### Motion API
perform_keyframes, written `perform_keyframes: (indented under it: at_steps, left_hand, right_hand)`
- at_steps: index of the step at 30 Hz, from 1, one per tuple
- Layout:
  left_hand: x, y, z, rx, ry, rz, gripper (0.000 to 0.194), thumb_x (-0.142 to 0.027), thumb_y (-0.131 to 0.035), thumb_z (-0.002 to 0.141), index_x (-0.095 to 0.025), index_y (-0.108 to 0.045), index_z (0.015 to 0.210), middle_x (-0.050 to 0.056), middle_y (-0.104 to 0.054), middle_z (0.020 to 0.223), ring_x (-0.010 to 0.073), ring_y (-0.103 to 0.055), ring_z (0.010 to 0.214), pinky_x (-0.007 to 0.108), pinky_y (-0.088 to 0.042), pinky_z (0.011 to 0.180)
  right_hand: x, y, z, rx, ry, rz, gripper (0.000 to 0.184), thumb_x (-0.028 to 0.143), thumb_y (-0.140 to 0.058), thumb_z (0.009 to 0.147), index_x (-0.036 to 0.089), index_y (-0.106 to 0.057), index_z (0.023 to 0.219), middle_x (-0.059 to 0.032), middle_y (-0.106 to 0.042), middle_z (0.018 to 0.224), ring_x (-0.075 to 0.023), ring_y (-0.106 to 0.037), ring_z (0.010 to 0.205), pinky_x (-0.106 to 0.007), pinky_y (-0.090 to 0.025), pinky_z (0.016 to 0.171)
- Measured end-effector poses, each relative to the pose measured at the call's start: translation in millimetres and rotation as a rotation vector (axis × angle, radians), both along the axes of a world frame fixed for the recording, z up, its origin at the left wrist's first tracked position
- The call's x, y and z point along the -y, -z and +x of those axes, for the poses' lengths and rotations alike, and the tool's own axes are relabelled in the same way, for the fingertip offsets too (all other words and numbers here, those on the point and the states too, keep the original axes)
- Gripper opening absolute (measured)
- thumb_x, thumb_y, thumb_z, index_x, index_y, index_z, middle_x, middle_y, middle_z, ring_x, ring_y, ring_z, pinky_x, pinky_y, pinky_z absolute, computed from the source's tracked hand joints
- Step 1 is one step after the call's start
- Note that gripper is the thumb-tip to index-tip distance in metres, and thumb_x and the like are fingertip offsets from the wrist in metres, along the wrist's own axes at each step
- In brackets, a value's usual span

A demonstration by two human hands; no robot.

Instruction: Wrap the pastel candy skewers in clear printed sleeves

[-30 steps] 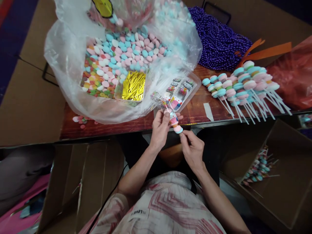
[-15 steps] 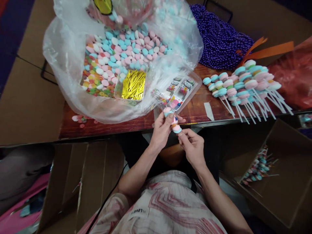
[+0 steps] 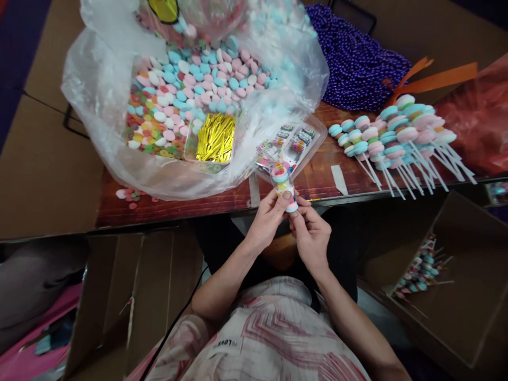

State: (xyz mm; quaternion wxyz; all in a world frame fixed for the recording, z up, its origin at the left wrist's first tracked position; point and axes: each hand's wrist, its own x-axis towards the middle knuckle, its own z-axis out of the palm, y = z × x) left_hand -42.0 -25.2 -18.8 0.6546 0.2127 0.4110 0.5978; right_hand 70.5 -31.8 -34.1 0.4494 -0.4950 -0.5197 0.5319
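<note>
Over the table's front edge, my left hand (image 3: 266,221) is closed around a candy skewer (image 3: 280,179), a stack of pink, blue and yellowish sweets that looks wrapped in clear film. My thumb presses on its side. Just below, my right hand (image 3: 311,233) pinches at the skewer's lower end, where its stick is hidden by the fingers. Behind the hands lies a clear plastic tray (image 3: 316,138) of printed labels. Left of it, a small clear box holds gold twist ties (image 3: 216,137).
A big clear bag (image 3: 99,153) of loose sweets spreads across the table's left. Finished-looking candy skewers (image 3: 397,129) lie at right, before a purple bead bundle (image 3: 357,63). More skewers (image 3: 421,272) sit in a cardboard box (image 3: 462,307) low on the right. A red bag (image 3: 480,121) stands far right.
The skewer has turned in my hands and now stands more upright, its top sweets showing. My left hand has shifted slightly right, closer to my right hand.
</note>
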Motion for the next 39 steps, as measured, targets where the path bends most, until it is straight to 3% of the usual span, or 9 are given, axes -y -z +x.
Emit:
perform_keyframes:
  at_steps: [3, 7, 12, 21, 26, 31, 36, 39]
  left_hand:
    - [1.4, -1.5, -8.7, -0.062, 0.031, -0.024, 0.049, -0.064, -0.071, 0.08, -0.016, -0.069, 0.093, 0.011, -0.078, 0.097, 0.0257, -0.074, 0.099, 0.033, -0.06, 0.079]
    - [-5.8, -8.2, -20.9, -0.069, -0.163, 0.003, 0.05, -0.063, -0.075, 0.076, -0.018, -0.068, 0.096, 0.008, -0.079, 0.096, 0.0247, -0.076, 0.099, 0.035, -0.06, 0.085]
    - [-16.7, -9.6, -24.2, -0.035, -0.221, -0.008, 0.046, -0.056, -0.081, 0.073, -0.018, -0.066, 0.093, 0.005, -0.078, 0.083, 0.0248, -0.078, 0.093, 0.033, -0.06, 0.084]
    - [-11.9, -2.2, -9.1, -0.048, -0.246, -0.057, 0.047, -0.058, -0.08, 0.074, -0.018, -0.063, 0.093, 0.005, -0.078, 0.082, 0.0252, -0.079, 0.09, 0.031, -0.061, 0.078]
    - [-9.9, -3.3, -7.7, -0.049, -0.223, -0.076, 0.044, -0.058, -0.075, 0.079, -0.016, -0.064, 0.091, 0.009, -0.079, 0.089, 0.0257, -0.078, 0.093, 0.032, -0.061, 0.08]
    - [-12.7, -6.2, -14.2, -0.025, -0.2, -0.093, 0.048, -0.062, -0.074, 0.078, -0.017, -0.064, 0.092, 0.011, -0.079, 0.092, 0.0279, -0.077, 0.098, 0.034, -0.06, 0.082]
    - [-11.5, -7.9, -7.9, -0.031, -0.222, -0.079, 0.046, -0.059, -0.075, 0.079, -0.017, -0.064, 0.094, 0.009, -0.08, 0.091, 0.0262, -0.078, 0.095, 0.034, -0.06, 0.082]
    - [-9.5, -9.0, -5.0, -0.037, -0.205, -0.069, 0.045, -0.058, -0.076, 0.078, -0.017, -0.064, 0.091, 0.009, -0.079, 0.089, 0.0255, -0.078, 0.093, 0.034, -0.06, 0.082]
  right_hand:
    - [-1.6, -3.0, 5.4, -0.002, -0.051, -0.033, 0.029, 0.039, -0.062, 0.094, 0.019, -0.06, 0.073, 0.0041, -0.049, 0.06, -0.0074, -0.038, 0.051, -0.023, -0.03, 0.048]
    - [-3.7, -9.3, 12.1, 0.06, -0.108, -0.027, 0.028, 0.039, -0.061, 0.094, 0.019, -0.061, 0.074, 0.0041, -0.05, 0.06, -0.0078, -0.039, 0.051, -0.022, -0.03, 0.048]
    - [-2.1, -12.1, 10.7, 0.129, -0.182, 0.013, 0.025, 0.035, -0.058, 0.096, 0.019, -0.061, 0.076, 0.0048, -0.049, 0.059, -0.0078, -0.04, 0.051, -0.022, -0.03, 0.048]
    - [-3.3, -9.2, 11.5, 0.413, -0.122, 0.373, 0.017, 0.025, -0.055, 0.096, 0.02, -0.066, 0.083, 0.0021, -0.057, 0.066, -0.0099, -0.044, 0.054, -0.025, -0.039, 0.057]
    - [-6.0, -8.6, 8.5, 0.393, -0.14, 0.325, 0.02, 0.029, -0.054, 0.098, 0.019, -0.066, 0.085, 0.0015, -0.057, 0.068, -0.0099, -0.044, 0.056, -0.025, -0.038, 0.057]
    - [-6.1, -10.0, 14.6, 0.275, -0.205, 0.163, 0.024, 0.035, -0.052, 0.1, 0.02, -0.062, 0.084, 0.0039, -0.051, 0.063, -0.0093, -0.045, 0.055, -0.023, -0.036, 0.053]
    - [-3.4, -7.4, 11.6, 0.249, -0.165, 0.077, 0.023, 0.041, -0.058, 0.097, 0.021, -0.062, 0.105, 0.0045, -0.058, 0.068, -0.0104, -0.052, 0.058, -0.022, -0.04, 0.056]
    - [-2.5, -5.6, 6.2, 0.262, -0.109, 0.091, 0.025, 0.042, -0.061, 0.095, 0.021, -0.065, 0.108, 0.0031, -0.063, 0.072, -0.011, -0.054, 0.061, -0.023, -0.043, 0.059]
